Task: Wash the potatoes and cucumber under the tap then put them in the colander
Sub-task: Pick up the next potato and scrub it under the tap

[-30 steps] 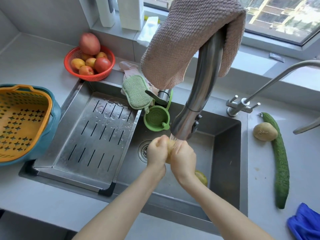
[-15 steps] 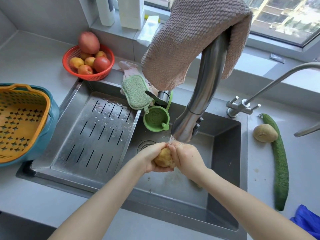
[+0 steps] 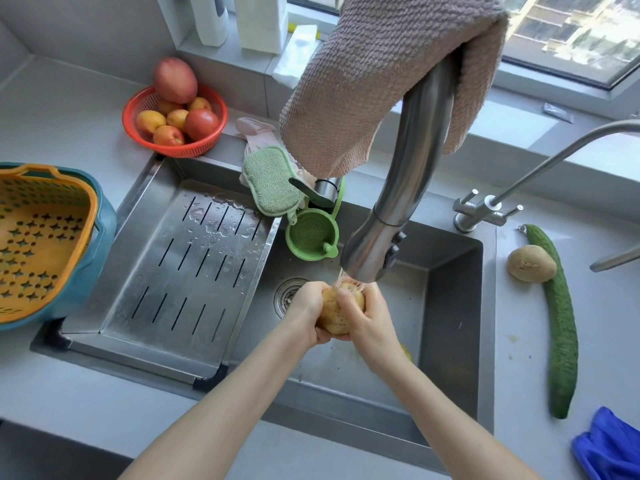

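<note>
Potato-washing step, shown with both hands at work over the stainless-steel sink basin (image 3: 446, 306), which serves as the landmark for all positions. A wet, yellow-brown potato (image 3: 341, 311) is held above the basin's middle, directly below the brushed-steel pull-down tap head (image 3: 372, 252), whose stream lands on its upper end. The left hand (image 3: 306, 313) cups the potato from below and from the left, its fingers closed round it; the right hand (image 3: 372, 318) presses on it from the right, its thumb across the top, so that both hands are clamped on the same potato. A sound wash probably calls for turning the potato under the stream so that each face meets the water while the thumbs rub the skin; a wet potato is likely slippery, so the cupped under-hand should stay beneath it. A second, dry, dusty-brown potato (image 3: 531, 263) lies on the grey counter right of the basin, touching the long dark-green cucumber (image 3: 561, 327); both appear unwashed. A yellowish object lies on the basin floor, mostly hidden by the right forearm, and cannot be identified. The orange perforated colander in its teal outer bowl (image 3: 41, 237) sits on the counter well to the left of the basin, beyond the slotted steel draining tray (image 3: 187, 271), with nothing visible in the part shown.
</note>
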A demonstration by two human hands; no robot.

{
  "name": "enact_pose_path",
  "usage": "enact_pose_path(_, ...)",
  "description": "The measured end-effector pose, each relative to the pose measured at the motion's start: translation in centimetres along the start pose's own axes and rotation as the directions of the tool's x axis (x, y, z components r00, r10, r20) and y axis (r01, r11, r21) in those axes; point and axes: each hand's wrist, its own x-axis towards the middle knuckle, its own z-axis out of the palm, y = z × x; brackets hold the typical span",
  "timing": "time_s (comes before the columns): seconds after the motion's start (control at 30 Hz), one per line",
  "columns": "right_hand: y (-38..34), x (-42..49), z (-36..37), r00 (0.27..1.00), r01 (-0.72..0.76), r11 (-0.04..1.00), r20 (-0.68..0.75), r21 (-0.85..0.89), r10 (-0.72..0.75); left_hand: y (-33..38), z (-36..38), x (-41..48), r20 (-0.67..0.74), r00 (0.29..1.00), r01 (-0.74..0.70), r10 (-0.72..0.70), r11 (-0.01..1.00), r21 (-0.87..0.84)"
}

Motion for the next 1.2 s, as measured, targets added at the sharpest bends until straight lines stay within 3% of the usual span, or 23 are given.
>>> enact_pose_path(0.1,-0.2,0.6,0.5,0.999,-0.025,0.993,-0.021,0.112,0.028,0.0,0.5,-0.2,-0.045,0.994,-0.097,0.096,0.995,-0.021)
enact_pose_path(0.2,-0.8,0.8,0.1,0.997,-0.083,0.993,-0.002,0.081,0.083,0.1,0.4,-0.4,-0.068,0.99,-0.123,0.124,0.992,0.027)
enact_pose_path(0.37,-0.6,-0.3,-2.6,0.93,-0.023,0.985,0.359,-0.17,0.084,0.6,-0.6,-1.1,0.0,0.999,0.038,-0.038,0.994,0.1)
enact_pose_path(0.47,-0.2,0.2,-1.8,0.974,0.014,0.974,0.224,-0.227,0.038,0.8,-0.1,-1.9,-0.027,0.999,0.036,-0.034,0.996,0.076)
enact_pose_path(0.57,0.2,0.6,0.2,0.995,-0.099,0.992,0.009,-0.079,0.1,0.1,0.7,-1.0,-0.158,0.975,-0.149,0.157,0.987,0.065)
enact_pose_path(0.63,0.7,1.5,0.7,0.979,-0.196,0.981,-0.056,0.004,0.196,-1.2,0.9,-0.2,-0.262,0.864,-0.337,0.429,0.881,0.333)
enact_pose_path(0.73,0.3,2.8,0.3,0.936,-0.321,0.94,-0.115,0.114,0.334,-3.4,1.4,-0.4,-0.181,0.626,-0.48,0.759,0.558,0.677)
enact_pose_path(0.8,-0.1,2.9,-0.2,0.9,-0.399,0.898,-0.106,0.187,0.423,-4.0,1.4,-0.7,-0.089,0.526,-0.526,0.846,0.406,0.748)
enact_pose_path(0.87,0.1,2.7,0.0,0.902,-0.411,0.896,-0.063,0.169,0.426,-4.2,0.8,-0.4,-0.055,0.479,-0.563,0.876,0.355,0.746)
enact_pose_path(0.93,0.4,2.2,0.5,0.934,-0.354,0.928,-0.003,0.117,0.357,-3.5,0.5,-0.1,-0.109,0.521,-0.606,0.847,0.457,0.651)
enact_pose_path(1.03,0.6,0.8,0.6,0.963,-0.263,0.96,0.092,0.097,0.255,-1.5,-0.1,1.0,-0.249,0.778,-0.505,0.577,0.81,0.298)
enact_pose_path(1.1,0.6,-0.2,0.7,0.975,-0.188,0.981,0.132,0.043,0.181,-0.4,-0.6,1.5,-0.221,0.898,-0.364,0.379,0.925,0.107)
enact_pose_path(1.13,0.8,-0.3,0.9,0.983,-0.153,0.988,0.107,0.028,0.15,-0.1,-0.7,1.5,-0.211,0.912,-0.336,0.351,0.936,0.105)
enact_pose_path(1.2,0.8,-0.1,1.5,0.992,-0.125,0.991,-0.023,0.053,0.127,0.0,-0.3,1.2,-0.269,0.856,-0.369,0.441,0.886,0.281)
